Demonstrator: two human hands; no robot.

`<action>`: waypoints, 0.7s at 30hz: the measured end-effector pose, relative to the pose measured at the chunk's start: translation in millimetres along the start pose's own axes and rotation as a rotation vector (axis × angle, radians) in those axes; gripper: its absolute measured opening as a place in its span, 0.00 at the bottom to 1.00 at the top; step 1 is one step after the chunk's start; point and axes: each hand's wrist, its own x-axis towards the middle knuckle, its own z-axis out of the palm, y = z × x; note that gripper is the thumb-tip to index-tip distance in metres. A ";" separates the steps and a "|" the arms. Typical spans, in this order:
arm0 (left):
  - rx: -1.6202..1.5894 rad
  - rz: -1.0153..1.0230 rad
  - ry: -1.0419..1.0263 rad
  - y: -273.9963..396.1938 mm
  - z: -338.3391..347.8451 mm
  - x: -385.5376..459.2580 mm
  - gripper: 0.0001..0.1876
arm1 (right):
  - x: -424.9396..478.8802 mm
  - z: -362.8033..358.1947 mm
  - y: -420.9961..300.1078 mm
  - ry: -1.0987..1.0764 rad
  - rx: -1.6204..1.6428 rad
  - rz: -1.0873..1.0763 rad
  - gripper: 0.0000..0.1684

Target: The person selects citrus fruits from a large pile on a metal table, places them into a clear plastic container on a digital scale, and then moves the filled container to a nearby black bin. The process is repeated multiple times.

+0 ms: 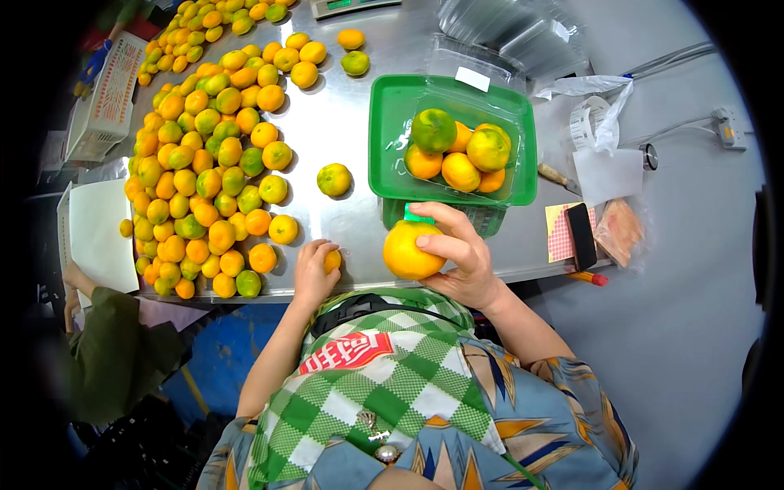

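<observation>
My right hand (462, 263) grips an orange-yellow mandarin (411, 251) above the table's front edge. My left hand (312, 275) is curled over a smaller-looking mandarin (332, 261), mostly hidden by the fingers, at the steel table top. Beyond my right hand, a green tray (380, 144) rests on a digital scale (490, 220), whose lit display is partly covered by my fingers. Inside the tray is a clear plastic clamshell box (517, 165), lid raised, holding several mandarins (460, 171). One green-yellow mandarin (334, 179) lies alone left of the tray.
A large pile of mandarins (208, 177) covers the table's left side. Stacked clear boxes (520, 37) stand at the back right. A knife (554, 176), a phone (580, 236) and a label roll (589, 122) lie right. Another person's sleeve (116, 349) shows at left.
</observation>
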 end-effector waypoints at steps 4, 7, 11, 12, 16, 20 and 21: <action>-0.564 -0.095 -0.083 52.5 -37.8 23.9 0.23 | -3.6 12.9 -4.0 0.000 0.424 0.300 0.38; -1.220 -0.166 -0.241 98.3 -78.5 36.4 0.27 | -5.9 23.3 -7.8 0.025 0.686 0.473 0.37; -1.290 -0.116 -0.186 131.0 -88.3 42.2 0.33 | -3.0 22.2 -9.9 -0.057 0.665 0.471 0.37; -1.235 -0.075 -0.183 128.4 -85.4 41.5 0.33 | -1.7 22.7 -8.8 -0.042 0.643 0.451 0.37; -1.090 0.051 0.073 135.9 -82.2 33.9 0.31 | 5.8 23.5 -16.0 0.035 0.737 0.446 0.36; -0.900 0.148 0.138 130.8 -82.7 34.1 0.32 | -0.2 25.1 -11.5 -0.014 0.789 0.501 0.36; -0.872 0.154 0.155 131.2 -82.2 33.7 0.32 | 0.7 25.3 -12.7 -0.013 0.805 0.506 0.36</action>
